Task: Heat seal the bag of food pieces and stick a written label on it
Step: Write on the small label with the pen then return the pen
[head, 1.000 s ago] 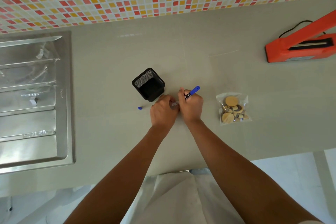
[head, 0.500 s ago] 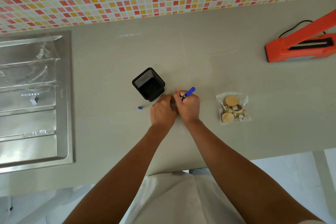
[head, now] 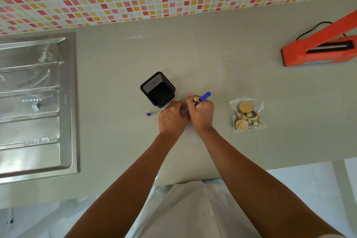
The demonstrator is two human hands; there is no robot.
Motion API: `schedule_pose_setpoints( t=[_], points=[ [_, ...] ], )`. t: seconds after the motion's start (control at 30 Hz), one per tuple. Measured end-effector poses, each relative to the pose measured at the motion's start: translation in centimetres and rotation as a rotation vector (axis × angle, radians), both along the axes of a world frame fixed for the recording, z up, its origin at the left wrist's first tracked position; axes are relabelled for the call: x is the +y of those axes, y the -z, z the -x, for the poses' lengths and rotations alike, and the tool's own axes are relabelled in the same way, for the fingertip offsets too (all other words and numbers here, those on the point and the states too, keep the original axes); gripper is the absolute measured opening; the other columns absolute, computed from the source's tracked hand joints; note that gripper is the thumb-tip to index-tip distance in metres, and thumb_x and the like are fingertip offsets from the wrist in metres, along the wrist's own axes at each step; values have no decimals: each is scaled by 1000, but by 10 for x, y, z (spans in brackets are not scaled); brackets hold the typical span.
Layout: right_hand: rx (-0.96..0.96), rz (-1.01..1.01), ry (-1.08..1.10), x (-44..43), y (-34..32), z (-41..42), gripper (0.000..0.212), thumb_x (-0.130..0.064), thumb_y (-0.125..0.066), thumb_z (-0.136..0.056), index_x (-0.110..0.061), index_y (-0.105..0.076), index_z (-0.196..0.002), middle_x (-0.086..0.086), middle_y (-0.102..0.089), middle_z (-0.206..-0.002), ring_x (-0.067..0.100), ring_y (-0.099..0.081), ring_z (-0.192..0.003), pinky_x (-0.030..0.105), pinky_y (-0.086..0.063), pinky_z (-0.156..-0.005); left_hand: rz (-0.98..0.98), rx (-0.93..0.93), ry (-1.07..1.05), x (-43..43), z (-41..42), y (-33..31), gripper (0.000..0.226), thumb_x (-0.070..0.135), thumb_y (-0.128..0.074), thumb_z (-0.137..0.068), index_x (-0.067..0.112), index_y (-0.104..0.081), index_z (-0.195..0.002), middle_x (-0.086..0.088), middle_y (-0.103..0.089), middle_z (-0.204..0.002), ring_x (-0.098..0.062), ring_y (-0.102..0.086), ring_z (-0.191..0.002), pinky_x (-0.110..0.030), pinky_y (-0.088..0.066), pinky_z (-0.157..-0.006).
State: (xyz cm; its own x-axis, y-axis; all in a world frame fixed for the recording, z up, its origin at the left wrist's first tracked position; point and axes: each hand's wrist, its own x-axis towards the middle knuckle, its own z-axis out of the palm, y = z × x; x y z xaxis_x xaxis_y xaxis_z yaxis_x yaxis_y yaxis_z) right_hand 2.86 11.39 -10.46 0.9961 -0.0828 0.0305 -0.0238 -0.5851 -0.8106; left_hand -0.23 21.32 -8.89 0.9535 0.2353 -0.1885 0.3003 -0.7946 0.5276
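Right hand (head: 201, 115), fingers curled round the pen (head: 203, 98), works at the label (head: 184, 111), which the left hand (head: 172, 118) pins to the worktop (head: 212, 54) with bent fingers; the bag (head: 248, 116) lies flat to the right, apart, long axis pointing away, nearer the right hand.

Label (head: 184, 111) — mostly hidden; sealer (head: 318, 52) — cropped at right

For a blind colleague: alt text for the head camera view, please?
A person's right hand grips a blue pen over a small label that the left hand touches on a grey counter. A clear bag of food pieces lies to the right, an orange heat sealer beyond it, a black mesh holder just ahead.
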Motion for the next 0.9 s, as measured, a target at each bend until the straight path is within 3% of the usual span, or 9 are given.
schedule_pose_setpoints(
  t=[0.13,0.3,0.47,0.67,0.8,0.9],
  points=[
    [-6,-2,-8,0,0,1,50,-20,-60,-95,-18,-36,-51,-4,-32,-43,13,-26,-40,15,-21,-44,16,-12,-1,1,0,2,9,14,-61,-83,15,-70,-79,-4,-67,-77,-25,-63,-60,-34,-51,-53],
    [19,-13,8,0,2,3,52,-29,-54,-96,-8,-44,-49,6,-41,-42,23,-37,-39,30,-29,-43,17,-31,-2,2,1,0,9,12,-63,-83,14,-70,-77,-5,-66,-75,-25,-62,-57,-29,-45,-50],
    [-13,9,-20,-3,1,4,49,-15,-62,-95,-20,-38,-53,-7,-34,-44,11,-27,-39,14,-22,-44,13,-18,3,2,1,2,8,14,-65,-84,15,-70,-78,-3,-67,-76,-22,-62,-58,-30,-49,-52],
    [15,-1,-21,-4,2,3,50,-15,-62,-95,-19,-36,-52,-6,-32,-43,10,-26,-40,17,-22,-45,17,-13,10,3,1,3,6,15,-66,-84,16,-71,-81,-2,-67,-77,-21,-63,-60,-31,-52,-54],
    [15,-28,-39,-4,-3,3,59,-11,-62,-95,-33,-27,-52,-14,-25,-42,9,-37,-39,12,-24,-44,27,-20,7,3,1,2,7,14,-66,-82,17,-71,-80,-1,-68,-77,-21,-63,-59,-32,-52,-54],
    [26,-37,-31,-4,-2,4,57,-13,-62,-95,-27,-28,-51,-12,-25,-42,10,-28,-38,14,-20,-45,19,-23,-2,2,1,1,7,12,-66,-81,16,-71,-79,-2,-67,-76,-21,-62,-58,-28,-46,-51]
  ],
)
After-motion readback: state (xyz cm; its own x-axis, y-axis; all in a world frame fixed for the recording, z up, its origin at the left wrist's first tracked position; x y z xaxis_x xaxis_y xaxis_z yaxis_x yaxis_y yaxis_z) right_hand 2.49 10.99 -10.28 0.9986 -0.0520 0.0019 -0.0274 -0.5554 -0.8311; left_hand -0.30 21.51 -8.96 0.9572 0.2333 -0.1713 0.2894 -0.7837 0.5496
